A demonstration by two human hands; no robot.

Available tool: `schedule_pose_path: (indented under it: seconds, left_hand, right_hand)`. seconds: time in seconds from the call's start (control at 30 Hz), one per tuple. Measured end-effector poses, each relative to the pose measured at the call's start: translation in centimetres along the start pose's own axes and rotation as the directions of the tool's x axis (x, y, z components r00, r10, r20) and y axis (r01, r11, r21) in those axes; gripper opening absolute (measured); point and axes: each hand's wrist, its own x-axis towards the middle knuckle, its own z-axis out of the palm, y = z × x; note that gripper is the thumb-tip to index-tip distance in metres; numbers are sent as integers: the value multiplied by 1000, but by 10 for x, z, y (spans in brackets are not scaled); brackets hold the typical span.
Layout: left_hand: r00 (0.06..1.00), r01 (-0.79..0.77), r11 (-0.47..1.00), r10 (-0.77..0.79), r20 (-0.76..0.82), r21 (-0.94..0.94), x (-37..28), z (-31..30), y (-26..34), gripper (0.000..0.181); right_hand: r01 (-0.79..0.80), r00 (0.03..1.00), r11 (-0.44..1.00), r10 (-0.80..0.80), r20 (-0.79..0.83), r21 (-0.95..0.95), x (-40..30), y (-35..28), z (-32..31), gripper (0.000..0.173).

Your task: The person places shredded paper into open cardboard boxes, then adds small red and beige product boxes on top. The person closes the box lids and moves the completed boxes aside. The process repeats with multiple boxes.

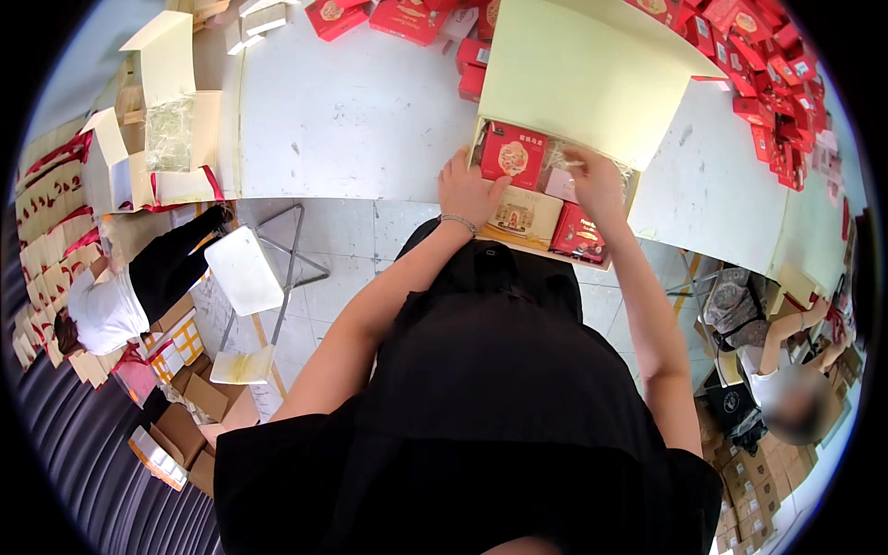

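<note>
Before me at the table's front edge lies an open cream gift box (617, 239), its lid (579, 62) folded back. Inside are a large red packet (514, 154), a cream packet with a printed building (524, 218), a smaller red packet (577, 230) and a pale pink packet (559, 184). My left hand (466, 191) grips the box's left side, its thumb over the lower edge of the large red packet. My right hand (598, 186) reaches into the right part, fingers bent at the shredded filler (557, 154); whether they pinch any is unclear.
Red packets (756, 76) are heaped at the far right of the table (333, 125), with more (409, 21) along the back. Open cream boxes (205, 132) stand at left, one with filler. A folding stool (244, 270) is behind left. People work at left (107, 302) and right (763, 347).
</note>
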Motion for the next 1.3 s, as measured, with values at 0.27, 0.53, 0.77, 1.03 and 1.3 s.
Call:
schedule_pose_path:
  seconds: [0.27, 0.53, 0.77, 1.03, 1.3]
  left_hand:
    - [1000, -22, 1000, 21, -19, -20, 5, 2, 2, 48]
    - [997, 36, 999, -38, 67, 40, 9, -1, 6, 54]
    - [998, 50, 994, -54, 44, 96, 4, -18, 14, 47]
    - [952, -284, 955, 291, -90, 81, 89, -123, -2, 16]
    - [868, -253, 857, 406, -286, 448, 432, -176, -64, 38]
  right_hand:
    - [187, 978, 960, -203, -58, -208, 1, 54, 30, 28]
    - [156, 980, 927, -188, -63, -341, 12, 68, 50, 21]
    - [170, 984, 924, -181, 2, -343, 1, 41, 33, 26]
    - [204, 977, 963, -213, -34, -178, -23, 26, -4, 26]
    - [190, 974, 979, -197, -112, -73, -8, 42, -1, 24]
